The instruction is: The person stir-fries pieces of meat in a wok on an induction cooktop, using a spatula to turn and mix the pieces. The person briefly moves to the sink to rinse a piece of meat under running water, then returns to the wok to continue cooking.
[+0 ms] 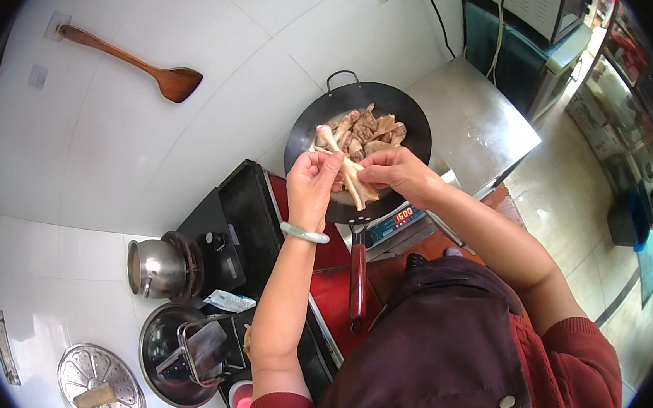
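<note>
Both my hands hold one pale duck or goose foot (351,175) above a black wok (412,120). My left hand (315,178), with a jade-coloured bangle (304,232) at the wrist, pinches its upper part. My right hand (396,173) grips the webbed part between thumb and fingers. Beneath them in the wok lie several browned, cooked-looking poultry pieces (375,127) in a little liquid. The wok's red handle (358,283) points towards me. Under the wok's near edge shows a digital appliance (401,221) with a lit red display.
A steel table (470,115) stands right of the wok. On the left are a black stove (253,228), a steel pot (157,268), a metal bowl (156,359) and a rack (200,355). A wooden spatula (176,83) hangs on the wall; a black cord (437,16) runs from a socket.
</note>
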Tool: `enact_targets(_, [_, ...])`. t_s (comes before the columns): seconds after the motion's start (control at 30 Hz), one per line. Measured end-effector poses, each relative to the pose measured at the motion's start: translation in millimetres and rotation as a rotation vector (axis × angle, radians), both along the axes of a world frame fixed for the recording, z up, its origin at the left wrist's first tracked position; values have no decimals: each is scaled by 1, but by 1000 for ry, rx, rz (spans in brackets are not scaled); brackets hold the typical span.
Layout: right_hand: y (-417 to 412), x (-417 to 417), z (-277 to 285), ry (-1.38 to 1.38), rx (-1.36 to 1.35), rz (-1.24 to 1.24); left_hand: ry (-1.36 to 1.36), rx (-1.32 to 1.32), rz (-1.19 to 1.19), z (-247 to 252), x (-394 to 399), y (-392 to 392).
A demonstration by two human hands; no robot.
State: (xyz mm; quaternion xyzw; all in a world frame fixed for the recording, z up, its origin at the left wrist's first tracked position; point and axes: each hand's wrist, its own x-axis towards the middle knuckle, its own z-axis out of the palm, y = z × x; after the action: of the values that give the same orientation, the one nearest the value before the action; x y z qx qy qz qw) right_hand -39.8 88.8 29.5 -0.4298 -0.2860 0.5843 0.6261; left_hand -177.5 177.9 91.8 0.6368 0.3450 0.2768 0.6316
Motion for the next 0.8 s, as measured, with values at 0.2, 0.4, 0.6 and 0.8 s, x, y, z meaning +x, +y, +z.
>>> enact_targets(0.2, [-13, -4, 15, -76, 4, -91, 65, -192, -188, -2, -20, -17])
enact_targets(0.4, [-24, -5, 14, 103, 34, -37, 44, -327, -176, 3, -17, -28])
enact_targets(0.6, [-35, -4, 16, 172, 48, -26, -46, -457, -199, -4, -18, -30])
enact_targets(0.8, [-42, -9, 13, -270, 58, -127, 49, -40, -157, -8, -7, -45])
